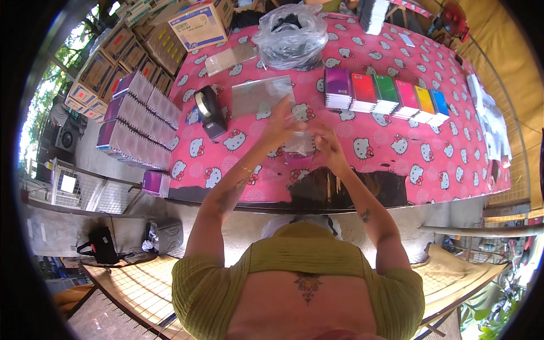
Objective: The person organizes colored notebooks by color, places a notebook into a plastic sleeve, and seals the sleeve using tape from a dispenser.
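Over the table's near middle, my left hand (279, 126) is raised with its fingers smeared by motion, so what it holds does not show. Close to its right, my right hand (328, 146) has its fingers drawn together; anything between them is too small to make out. Beneath both hands lies a purple notebook (298, 157), partly under shiny clear plastic (305, 144). Just beyond my left hand, a stack of clear plastic sleeves (262, 97) rests flat. A black tape dispenser (211, 115) stands to the left of the sleeves.
Notebook stacks in several colours (387, 93) line the right side of the pink table (362, 144). More spiral notebooks (136, 122) are piled at the left edge. A bulging plastic bag (290, 37) and a cardboard box (199, 25) sit at the back. White sheets (490, 116) lie far right.
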Motion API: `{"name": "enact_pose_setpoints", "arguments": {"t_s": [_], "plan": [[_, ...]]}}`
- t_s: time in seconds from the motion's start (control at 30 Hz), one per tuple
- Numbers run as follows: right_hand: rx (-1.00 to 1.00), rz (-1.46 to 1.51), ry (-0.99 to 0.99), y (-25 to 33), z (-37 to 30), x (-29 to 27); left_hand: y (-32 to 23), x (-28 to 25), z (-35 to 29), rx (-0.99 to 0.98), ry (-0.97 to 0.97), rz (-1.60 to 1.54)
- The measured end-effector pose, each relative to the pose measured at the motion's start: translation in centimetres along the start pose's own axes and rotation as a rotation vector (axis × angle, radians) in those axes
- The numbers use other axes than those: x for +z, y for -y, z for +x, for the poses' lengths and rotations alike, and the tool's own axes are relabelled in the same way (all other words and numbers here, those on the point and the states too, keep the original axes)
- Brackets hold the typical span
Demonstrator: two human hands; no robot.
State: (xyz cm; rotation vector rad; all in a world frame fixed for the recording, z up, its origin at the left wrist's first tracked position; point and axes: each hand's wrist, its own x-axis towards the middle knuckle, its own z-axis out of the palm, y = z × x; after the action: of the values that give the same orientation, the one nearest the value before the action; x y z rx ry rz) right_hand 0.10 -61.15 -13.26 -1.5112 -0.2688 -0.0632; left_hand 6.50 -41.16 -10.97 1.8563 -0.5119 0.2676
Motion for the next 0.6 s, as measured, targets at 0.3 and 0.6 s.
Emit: {"name": "enact_pose_setpoints", "arguments": {"t_s": [0.3,0.6], "plan": [[-0.259,-0.201,0.312,0.0,4.0,0.8,3.5,-4.0,-3.1,-0.420,0.474,-0.359],[-0.332,-0.467,0.243,-0.1,-0.1,0.6,-3.0,-2.8,-6.0,0.281,0.288,0.534]]}}
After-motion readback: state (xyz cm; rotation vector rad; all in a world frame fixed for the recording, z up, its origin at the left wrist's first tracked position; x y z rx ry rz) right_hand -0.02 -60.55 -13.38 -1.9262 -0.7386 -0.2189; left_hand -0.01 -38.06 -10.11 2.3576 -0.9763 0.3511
